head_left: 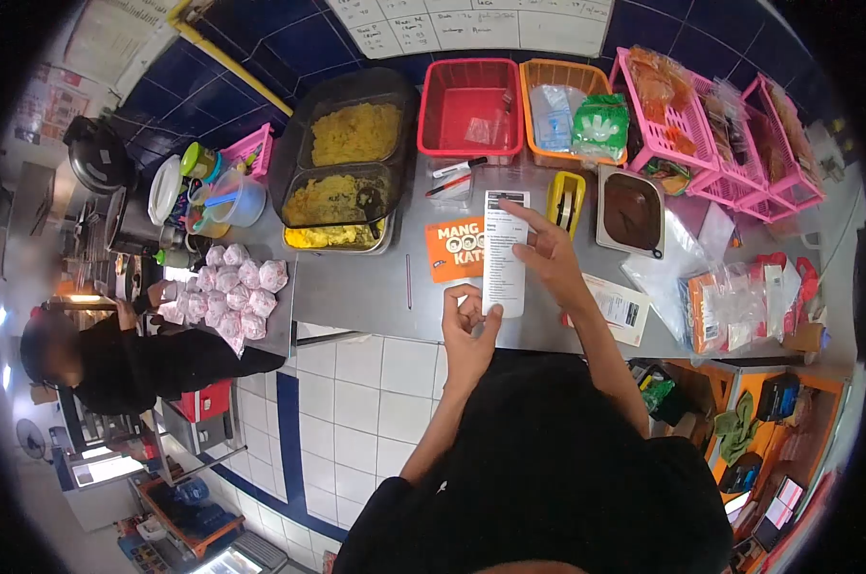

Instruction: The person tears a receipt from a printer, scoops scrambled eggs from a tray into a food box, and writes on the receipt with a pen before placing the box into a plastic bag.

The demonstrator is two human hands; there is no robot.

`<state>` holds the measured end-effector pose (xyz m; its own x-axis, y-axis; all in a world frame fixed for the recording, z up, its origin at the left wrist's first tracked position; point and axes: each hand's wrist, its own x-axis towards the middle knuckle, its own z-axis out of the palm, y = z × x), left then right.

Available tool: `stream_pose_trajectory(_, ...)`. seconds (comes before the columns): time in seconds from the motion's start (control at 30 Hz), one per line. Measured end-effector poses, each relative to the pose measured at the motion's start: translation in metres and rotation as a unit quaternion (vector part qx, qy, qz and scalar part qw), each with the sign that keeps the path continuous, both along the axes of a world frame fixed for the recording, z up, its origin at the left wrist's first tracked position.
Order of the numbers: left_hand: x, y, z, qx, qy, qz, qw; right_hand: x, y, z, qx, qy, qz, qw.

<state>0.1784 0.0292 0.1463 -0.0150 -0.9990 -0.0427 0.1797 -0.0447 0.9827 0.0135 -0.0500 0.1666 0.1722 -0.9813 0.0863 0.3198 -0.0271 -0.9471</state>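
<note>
A long white printed receipt (506, 256) stands above the steel counter, held near its lower end by my left hand (468, 335), thumb on the print and fingers curled. My right hand (551, 256) is at the receipt's right edge, index finger stretched over its upper part and thumb lower down, with the fingers apart. Partly behind the receipt lies an orange printed card (455, 251) reading "MANG KATS". Another paper with a printed label (617, 308) lies under my right forearm.
Trays of yellow food (355, 134), a red basket (471, 72), an orange basket (538, 69), a yellow tape dispenser (567, 203) and a brown-filled metal container (632, 212) line the counter. Wrapped bundles (232, 287) sit at left, near another person (146, 359). Plastic packs (739, 306) lie right.
</note>
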Motion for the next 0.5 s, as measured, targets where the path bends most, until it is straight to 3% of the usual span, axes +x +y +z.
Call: stream_pose_trajectory(0.5,-0.052,0.006,-0.001,-0.006,-0.038,-0.025,0.999,-0.064,0.009,0.006,-0.042,-0.012,-0.009,0.999)
